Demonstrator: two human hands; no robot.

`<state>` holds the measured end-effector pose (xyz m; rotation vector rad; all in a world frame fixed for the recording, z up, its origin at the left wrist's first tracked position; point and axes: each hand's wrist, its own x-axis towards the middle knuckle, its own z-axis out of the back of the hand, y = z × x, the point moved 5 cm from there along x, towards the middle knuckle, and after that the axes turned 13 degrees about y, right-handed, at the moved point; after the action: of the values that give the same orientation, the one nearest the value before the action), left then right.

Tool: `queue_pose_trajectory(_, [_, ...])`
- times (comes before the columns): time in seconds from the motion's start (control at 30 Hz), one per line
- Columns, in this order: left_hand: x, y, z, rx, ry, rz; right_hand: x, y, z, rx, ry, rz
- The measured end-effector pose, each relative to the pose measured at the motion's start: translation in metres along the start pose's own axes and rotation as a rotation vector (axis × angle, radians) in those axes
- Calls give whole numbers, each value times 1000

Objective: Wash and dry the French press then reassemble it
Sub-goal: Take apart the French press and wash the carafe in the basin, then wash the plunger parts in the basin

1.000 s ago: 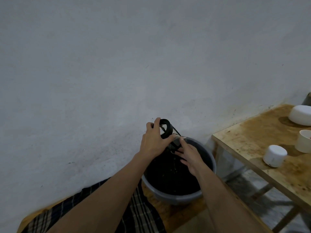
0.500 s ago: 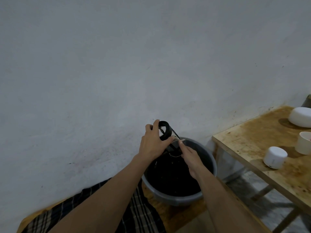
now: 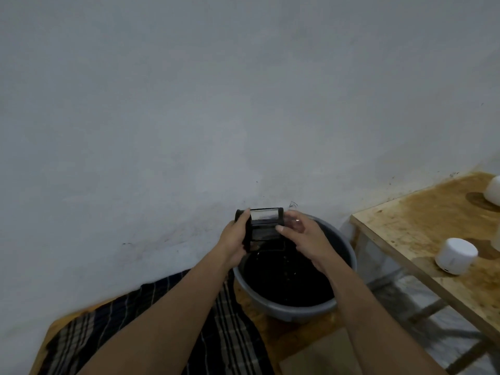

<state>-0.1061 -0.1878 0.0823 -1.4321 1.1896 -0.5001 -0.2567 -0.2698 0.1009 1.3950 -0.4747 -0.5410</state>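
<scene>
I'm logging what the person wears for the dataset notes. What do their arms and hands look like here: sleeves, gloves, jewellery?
Both forearms are bare as far as the picture shows: no sleeves, no gloves, no watch or wristband. The left hand shows nothing worn. The right hand has a small bright glint on one of its fingers, possibly a ring or a water drop; it is too small to tell.

The French press carafe [image 3: 263,230] is a clear glass cylinder set in a black frame with black bands at both ends. It lies on its side, roughly level, held in the air over the far rim of a grey basin [image 3: 342,269] that is filled with dark water. The left hand [image 3: 234,240] grips its left end and the right hand [image 3: 303,235] holds its right end (the mouth end cannot be told apart).
</scene>
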Motion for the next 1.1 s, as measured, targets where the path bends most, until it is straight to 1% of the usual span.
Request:
queue_pose_trajectory(0.07, [-4, 11, 6, -124, -9, 53, 6, 8, -2, -244, -64, 74])
queue_pose_trajectory(0.13, [-11, 22, 19, -223, -28, 84, 16, 12, -13, -346, -49, 102])
queue_pose_trajectory(0.23, [-23, 35, 47, -312, -53, 111, 32, 10, -40, -302, 9, 54])
queue_pose_trajectory(0.33, [-38, 44, 88, -352, -93, 145, 46, 11, -84, -251, 124, -19])
queue_pose_trajectory(0.4, [-45, 51, 116, -274, -163, 209, 54, 10, -112, -279, 142, -31])
queue_pose_trajectory(0.43, [-48, 53, 130, -197, -222, 246, 58, 8, -126, -330, 138, -28])
queue_pose_trajectory(0.5, [-53, 55, 151, -47, -310, 272, 65, 1, -156, -498, 167, -29])
queue_pose_trajectory(0.57, [-54, 58, 165, 42, -328, 284, 70, -11, -184, -642, 212, -29])
queue_pose_trajectory(0.7, [-54, 71, 183, 5, -312, 339, 78, -27, -221, -832, 261, -1])
queue_pose_trajectory(0.8, [-50, 78, 193, -53, -311, 320, 82, -34, -238, -954, 287, 18])
queue_pose_trajectory(0.9, [-44, 80, 201, -99, -285, 282, 86, -43, -246, -972, 280, 19])
queue_pose_trajectory(1.1, [-40, 86, 210, -83, -238, 303, 89, -60, -253, -958, 307, -14])
